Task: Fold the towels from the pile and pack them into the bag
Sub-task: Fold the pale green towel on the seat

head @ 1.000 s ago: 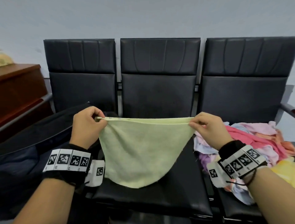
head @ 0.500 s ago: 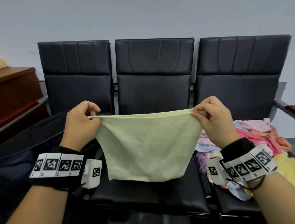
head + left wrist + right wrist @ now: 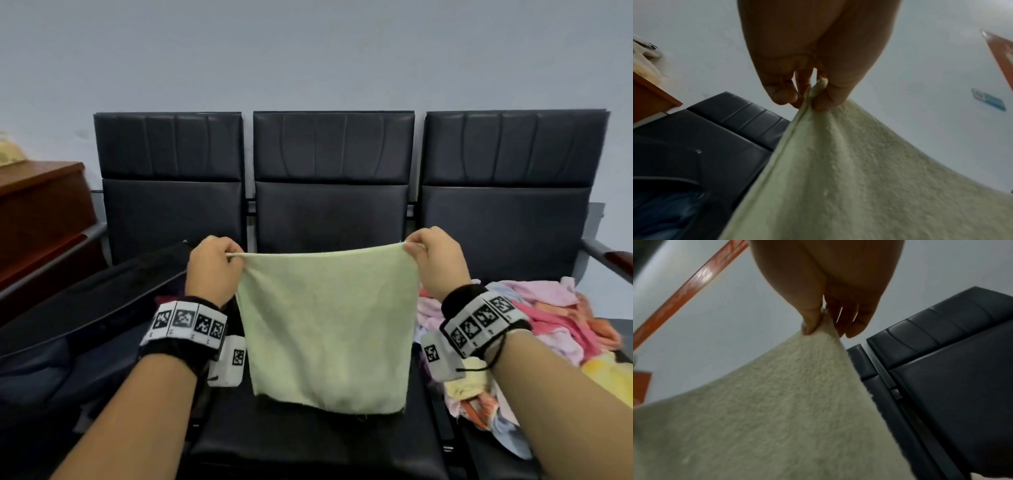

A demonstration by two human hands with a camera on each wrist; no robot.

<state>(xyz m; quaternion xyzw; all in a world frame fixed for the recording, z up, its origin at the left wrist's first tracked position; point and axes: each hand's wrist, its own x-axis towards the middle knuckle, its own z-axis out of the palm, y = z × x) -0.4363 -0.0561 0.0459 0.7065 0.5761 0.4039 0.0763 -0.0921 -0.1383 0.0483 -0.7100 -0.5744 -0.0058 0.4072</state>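
Observation:
A pale green towel [image 3: 325, 325] hangs flat in the air over the middle seat, stretched by its top edge. My left hand [image 3: 214, 265] pinches the top left corner, and my right hand [image 3: 435, 260] pinches the top right corner. The left wrist view shows the thumb and fingers of the left hand [image 3: 812, 95] closed on the towel [image 3: 849, 178] hem. In the right wrist view the right hand [image 3: 824, 324] nips the towel [image 3: 777, 402] corner. A pile of coloured towels [image 3: 534, 329] lies on the right seat. A dark open bag [image 3: 68, 335] sits on the left seat.
Three black padded chairs [image 3: 332, 212] stand in a row against a grey wall. A brown wooden cabinet [image 3: 37, 212] stands at the far left. A chair armrest [image 3: 609, 257] sticks out at the right edge.
Both hands have risen and spread the towel; its lower edge, first hanging in a point, now hangs nearly square and flat. My right hand climbed level with the left.

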